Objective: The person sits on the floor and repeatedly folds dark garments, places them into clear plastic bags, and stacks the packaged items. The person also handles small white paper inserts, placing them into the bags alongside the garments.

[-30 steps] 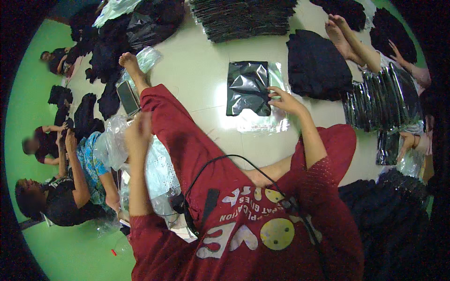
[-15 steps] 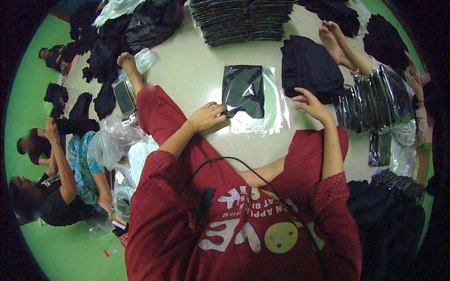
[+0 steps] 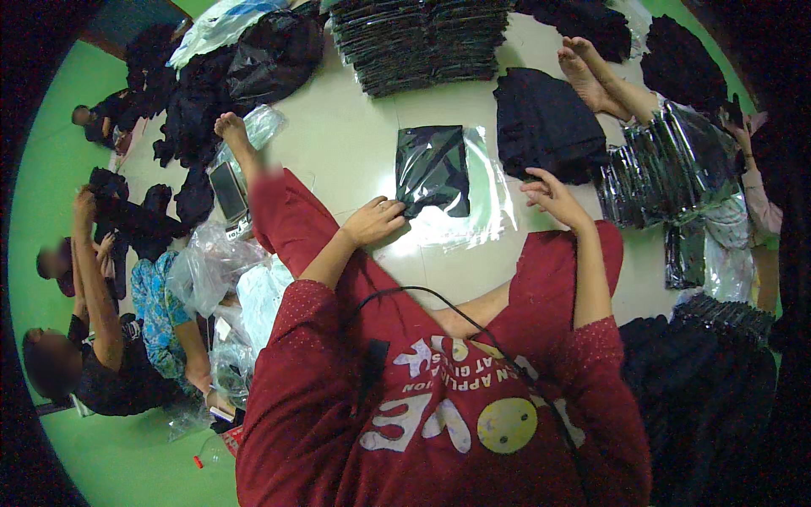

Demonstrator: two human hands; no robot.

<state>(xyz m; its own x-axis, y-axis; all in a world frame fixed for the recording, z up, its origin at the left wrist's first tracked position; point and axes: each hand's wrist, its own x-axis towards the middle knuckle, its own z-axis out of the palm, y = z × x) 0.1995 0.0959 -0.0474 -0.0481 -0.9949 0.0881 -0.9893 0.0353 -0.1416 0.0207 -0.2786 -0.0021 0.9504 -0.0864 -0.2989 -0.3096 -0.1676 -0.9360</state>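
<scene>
Since a moment ago your left hand [image 3: 374,221] has settled at the lower left corner of the black folded garment [image 3: 432,169], which lies in its clear plastic bag [image 3: 481,198] on the floor [image 3: 346,144]. Your right hand [image 3: 553,196] hovers spread, holding nothing, beside the bag. The bagging step seems underway; next you likely need to press the bag flat.

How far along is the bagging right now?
Done: a tall stack of bagged garments sits at the far end. In hand: the left hand presses the corner of a folded black garment lying in a clear plastic bag; the right hand hovers at the bag's edge. Left: a folded black pile unbagged.
</scene>
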